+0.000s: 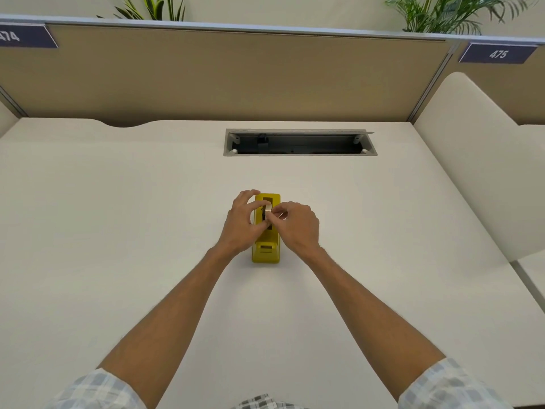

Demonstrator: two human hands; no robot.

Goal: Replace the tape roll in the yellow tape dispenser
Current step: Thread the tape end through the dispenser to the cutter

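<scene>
A yellow tape dispenser (266, 252) stands upright in the middle of the white desk, its long side pointing away from me. Above its open slot sits a small pale tape roll (268, 211), mostly hidden by fingers. My left hand (240, 224) curls around the dispenser's left side, thumb and fingertips pinching the roll. My right hand (296, 225) comes in from the right, its fingertips also on the roll. Whether the roll rests in the slot or is lifted clear of it cannot be told.
A grey cable tray opening (299, 142) is recessed in the desk (118, 216) behind the dispenser. A tan partition (221, 75) closes the back, a white side panel (477, 172) the right. Plants stand beyond the partition.
</scene>
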